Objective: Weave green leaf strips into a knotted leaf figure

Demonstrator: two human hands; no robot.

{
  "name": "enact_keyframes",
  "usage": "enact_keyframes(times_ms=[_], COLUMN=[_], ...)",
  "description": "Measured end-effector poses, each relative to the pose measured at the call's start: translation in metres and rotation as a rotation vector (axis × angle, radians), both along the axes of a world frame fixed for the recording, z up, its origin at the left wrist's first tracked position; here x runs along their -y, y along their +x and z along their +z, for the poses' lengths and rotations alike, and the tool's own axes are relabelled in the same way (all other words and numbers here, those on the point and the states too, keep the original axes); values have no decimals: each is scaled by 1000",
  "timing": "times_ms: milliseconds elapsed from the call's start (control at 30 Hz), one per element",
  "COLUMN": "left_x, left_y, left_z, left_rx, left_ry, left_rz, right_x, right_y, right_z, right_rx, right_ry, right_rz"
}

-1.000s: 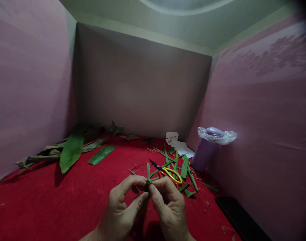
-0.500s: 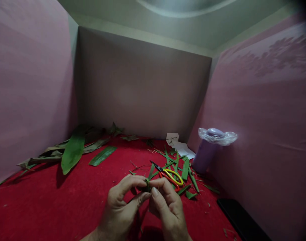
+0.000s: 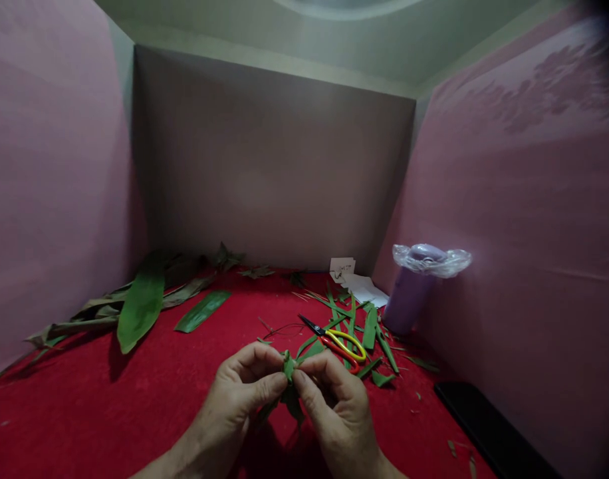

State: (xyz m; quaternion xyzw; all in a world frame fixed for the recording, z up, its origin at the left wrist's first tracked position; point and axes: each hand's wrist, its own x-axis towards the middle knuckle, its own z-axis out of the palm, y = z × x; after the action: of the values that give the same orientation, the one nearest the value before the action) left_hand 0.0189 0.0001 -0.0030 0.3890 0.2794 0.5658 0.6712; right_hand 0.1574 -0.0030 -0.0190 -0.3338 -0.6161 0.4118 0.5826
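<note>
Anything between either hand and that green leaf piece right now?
Nothing visible: the left hand and right hand both pinch the green leaf piece directly. The scissors and cut leaf strips lie beyond the right hand, not between it and the piece.

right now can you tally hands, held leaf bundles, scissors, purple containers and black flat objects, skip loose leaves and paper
Hands: 2, left hand and right hand
Leaf bundle: 1
Scissors: 1
Purple container: 1
Black flat object: 1
Total: 6
</note>
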Motion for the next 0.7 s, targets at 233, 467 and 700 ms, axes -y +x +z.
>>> enact_keyframes(times_ms=[233, 467, 700], left_x=[2, 5, 3], left_y=[-1, -1, -2], left_z=[-1, 5, 1], left_rx=[9, -50, -111], left_ry=[-46, -65, -23], left_rz=[-56, -42, -59], right_x=[-2, -1, -1], right_y=[2, 6, 4], right_z=[-2, -3, 0], right_rx=[37, 55, -22], right_ry=[-6, 38, -162], right_rz=[-7, -13, 32])
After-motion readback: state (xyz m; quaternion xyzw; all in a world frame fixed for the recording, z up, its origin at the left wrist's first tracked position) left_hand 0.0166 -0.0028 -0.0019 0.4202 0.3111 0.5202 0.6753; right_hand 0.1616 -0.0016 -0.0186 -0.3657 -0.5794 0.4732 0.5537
